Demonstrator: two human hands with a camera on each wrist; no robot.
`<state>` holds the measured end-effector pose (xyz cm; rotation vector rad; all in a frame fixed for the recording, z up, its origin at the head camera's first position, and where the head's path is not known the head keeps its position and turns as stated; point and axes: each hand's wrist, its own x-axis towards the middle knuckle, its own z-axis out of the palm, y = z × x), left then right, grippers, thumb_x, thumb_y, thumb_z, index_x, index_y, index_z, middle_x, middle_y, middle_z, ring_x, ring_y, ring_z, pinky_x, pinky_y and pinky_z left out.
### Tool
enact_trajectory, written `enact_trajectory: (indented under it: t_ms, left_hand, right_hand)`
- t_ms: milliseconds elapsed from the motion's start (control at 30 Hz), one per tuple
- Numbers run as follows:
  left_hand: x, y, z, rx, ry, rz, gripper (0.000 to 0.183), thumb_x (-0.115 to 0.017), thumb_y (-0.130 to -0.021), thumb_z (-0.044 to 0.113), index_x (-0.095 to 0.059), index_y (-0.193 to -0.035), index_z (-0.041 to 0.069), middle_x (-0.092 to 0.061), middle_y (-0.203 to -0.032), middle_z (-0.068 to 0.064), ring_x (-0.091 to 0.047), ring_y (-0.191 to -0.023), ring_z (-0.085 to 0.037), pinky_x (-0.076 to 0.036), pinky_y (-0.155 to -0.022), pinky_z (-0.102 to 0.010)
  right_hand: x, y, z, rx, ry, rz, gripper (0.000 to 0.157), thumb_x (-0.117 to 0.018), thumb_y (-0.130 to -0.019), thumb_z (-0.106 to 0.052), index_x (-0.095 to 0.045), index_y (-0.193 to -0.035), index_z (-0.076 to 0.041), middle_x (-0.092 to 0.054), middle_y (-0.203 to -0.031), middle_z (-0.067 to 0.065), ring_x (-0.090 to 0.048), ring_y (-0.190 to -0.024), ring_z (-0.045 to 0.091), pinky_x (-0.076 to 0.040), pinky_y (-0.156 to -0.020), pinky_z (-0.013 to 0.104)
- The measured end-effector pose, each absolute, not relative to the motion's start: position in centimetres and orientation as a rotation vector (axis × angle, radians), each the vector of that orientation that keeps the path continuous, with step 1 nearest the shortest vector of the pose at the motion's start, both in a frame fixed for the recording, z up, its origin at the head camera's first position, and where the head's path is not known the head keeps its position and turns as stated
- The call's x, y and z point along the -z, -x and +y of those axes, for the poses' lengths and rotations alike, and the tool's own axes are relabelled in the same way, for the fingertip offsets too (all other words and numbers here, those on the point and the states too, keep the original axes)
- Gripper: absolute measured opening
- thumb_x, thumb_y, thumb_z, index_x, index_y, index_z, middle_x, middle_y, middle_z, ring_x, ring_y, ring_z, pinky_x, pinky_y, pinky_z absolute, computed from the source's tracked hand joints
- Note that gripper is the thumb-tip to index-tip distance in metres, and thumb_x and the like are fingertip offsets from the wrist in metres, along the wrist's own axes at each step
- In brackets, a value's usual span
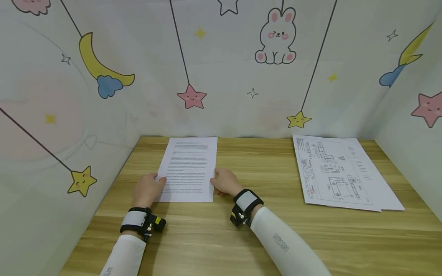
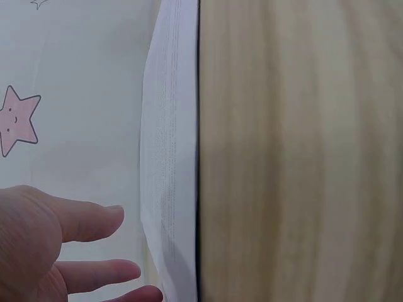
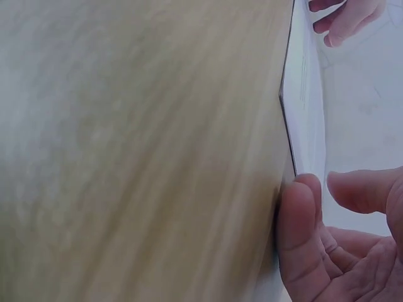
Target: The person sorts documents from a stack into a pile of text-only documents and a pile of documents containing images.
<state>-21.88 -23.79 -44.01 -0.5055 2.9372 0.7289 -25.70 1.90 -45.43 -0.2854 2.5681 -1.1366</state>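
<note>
White paper [image 1: 188, 168] with printed lines of text lies on the wooden table, its bottom edge toward me. At its left edge is my left hand [image 1: 146, 188], the thumb overlapping the margin in the head view. In the left wrist view the left thumb and fingers [image 2: 97, 223] are spread apart beside the paper [image 2: 173, 126]. My right hand [image 1: 226, 181] is at the right edge near the lower corner. The right wrist view shows its bent fingertips [image 3: 297, 204] against the paper's edge, the thumb [image 3: 362, 189] raised apart from them.
Overlapping sheets [image 1: 336, 172] lie at the table's right, the top one bearing technical drawings. A pale cloth backdrop [image 1: 235, 69] with cartoon stars, a moon and a rabbit rises behind the table [image 1: 193, 237] and along both sides. Each wrist wears a strapped camera.
</note>
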Motion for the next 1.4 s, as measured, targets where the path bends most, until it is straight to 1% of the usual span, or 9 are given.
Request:
enact_trajectory:
  t_ms: [67, 200, 333, 567, 667, 833, 1100, 1300, 1400]
  left_hand:
    - [43.8, 21.9, -23.7, -0.732, 0.494, 2.943, 0.058, -0.046, -0.100, 0.035, -0.047, -0.143, -0.004, -0.047, -0.146, -0.029, -0.047, -0.133, -0.048, -0.045, -0.101, -0.059]
    - [43.2, 22.0, -23.3, -0.760, 0.460, 2.960, 0.057, -0.046, -0.101, 0.036, -0.049, -0.142, -0.003, -0.050, -0.145, -0.028, -0.049, -0.132, -0.047, -0.045, -0.101, -0.058]
    - [42.5, 22.0, -22.4, -0.828, 0.424, 2.958, 0.056, -0.046, -0.101, 0.038, -0.050, -0.142, 0.001, -0.054, -0.142, -0.025, -0.053, -0.127, -0.043, -0.047, -0.098, -0.055]
    - [41.6, 22.4, -20.7, -0.919, 0.336, 2.960, 0.052, -0.047, -0.101, 0.037, -0.054, -0.140, 0.003, -0.059, -0.135, -0.023, -0.058, -0.119, -0.039, -0.048, -0.092, -0.049]
    - [41.5, 22.6, -20.0, -0.971, 0.302, 2.965, 0.051, -0.048, -0.101, 0.036, -0.054, -0.140, 0.004, -0.060, -0.134, -0.022, -0.058, -0.119, -0.038, -0.047, -0.092, -0.048]
    - [41.5, 22.8, -18.7, -0.996, 0.263, 3.003, 0.048, -0.050, -0.100, 0.036, -0.057, -0.138, 0.007, -0.063, -0.131, -0.020, -0.060, -0.117, -0.037, -0.049, -0.089, -0.047]
    - [41.2, 23.0, -16.4, -1.063, 0.212, 3.044, 0.046, -0.053, -0.098, 0.034, -0.061, -0.134, 0.007, -0.067, -0.127, -0.019, -0.067, -0.106, -0.038, -0.049, -0.076, -0.041]
    - [41.1, 23.4, -14.0, -1.138, 0.146, 3.016, 0.045, -0.055, -0.098, 0.034, -0.061, -0.134, 0.008, -0.067, -0.127, -0.017, -0.065, -0.110, -0.035, -0.050, -0.083, -0.044]
    - [41.2, 23.6, -12.7, -1.173, 0.097, 3.003, 0.044, -0.056, -0.098, 0.035, -0.062, -0.133, 0.010, -0.068, -0.125, -0.016, -0.067, -0.107, -0.032, -0.051, -0.082, -0.042]
  right_hand:
    - [45.2, 25.6, 2.3, 1.148, 0.294, 2.552, 0.053, -0.057, -0.098, -0.016, -0.045, -0.147, -0.001, -0.058, -0.051, 0.001, -0.051, -0.037, 0.009, -0.042, -0.037, 0.018]
    - [44.4, 25.2, 3.3, 1.164, 0.341, 2.548, 0.051, -0.058, -0.097, -0.019, -0.048, -0.145, -0.002, -0.062, -0.054, 0.006, -0.054, -0.039, 0.010, -0.041, -0.039, 0.018]
    - [43.7, 24.8, 4.8, 1.156, 0.362, 2.580, 0.048, -0.058, -0.098, -0.022, -0.052, -0.142, -0.003, -0.069, -0.066, 0.009, -0.060, -0.046, 0.015, -0.042, -0.043, 0.020]
    - [42.8, 24.5, 7.1, 1.104, 0.429, 2.716, 0.049, -0.058, -0.098, -0.029, -0.054, -0.141, -0.007, -0.072, -0.101, 0.010, -0.062, -0.079, 0.015, -0.047, -0.065, 0.025]
    - [42.2, 24.3, 8.3, 1.101, 0.420, 2.769, 0.050, -0.058, -0.099, -0.031, -0.053, -0.143, -0.009, -0.071, -0.112, 0.012, -0.065, -0.091, 0.019, -0.050, -0.069, 0.027]
    - [41.1, 23.9, 11.1, 1.152, 0.352, 2.833, 0.049, -0.057, -0.100, -0.031, -0.052, -0.144, -0.010, -0.070, -0.118, 0.016, -0.067, -0.102, 0.027, -0.055, -0.074, 0.034]
    - [40.6, 23.6, 15.8, 1.126, 0.250, 2.938, 0.051, -0.053, -0.102, -0.032, -0.048, -0.146, -0.008, -0.067, -0.124, 0.019, -0.065, -0.110, 0.032, -0.054, -0.086, 0.044]
    - [39.8, 23.1, 18.7, 1.184, 0.230, 2.986, 0.050, -0.052, -0.102, -0.027, -0.046, -0.146, -0.005, -0.063, -0.129, 0.025, -0.062, -0.116, 0.039, -0.054, -0.089, 0.050]
    - [39.3, 22.7, 19.8, 1.180, 0.208, 3.009, 0.051, -0.052, -0.102, -0.027, -0.045, -0.147, -0.004, -0.061, -0.131, 0.027, -0.060, -0.119, 0.042, -0.054, -0.090, 0.053]
